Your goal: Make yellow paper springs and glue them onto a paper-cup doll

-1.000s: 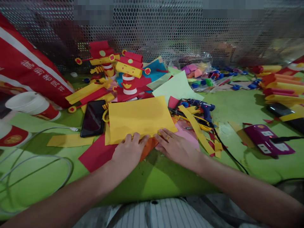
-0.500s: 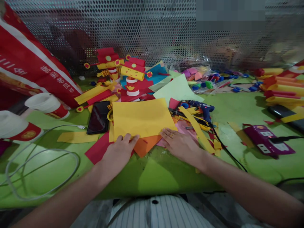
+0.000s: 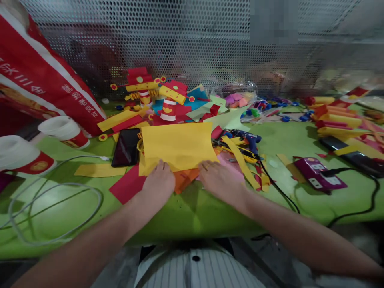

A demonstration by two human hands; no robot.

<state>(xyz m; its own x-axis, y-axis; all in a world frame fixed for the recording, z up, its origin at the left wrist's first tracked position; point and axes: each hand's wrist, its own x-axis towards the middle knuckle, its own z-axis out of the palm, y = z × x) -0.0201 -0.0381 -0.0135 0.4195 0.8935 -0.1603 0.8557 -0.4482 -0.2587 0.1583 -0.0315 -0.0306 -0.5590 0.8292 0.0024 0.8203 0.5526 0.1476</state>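
Touching the near edge of the yellow sheet [image 3: 178, 144] with both the left hand [image 3: 159, 178] and the right hand [image 3: 220, 180], fingers bent and drawn close together, with no telling whether pinching or merely pressing. Lying over orange paper [image 3: 183, 183] and red paper [image 3: 126, 189] on the green table [image 3: 192, 218], between the black phone [image 3: 126, 148] and the blue glue gun [image 3: 252, 140].

from my end i see a plain yellow paper sheet [image 3: 178, 144], roughly rectangular, lying partly over orange paper [image 3: 185, 181].
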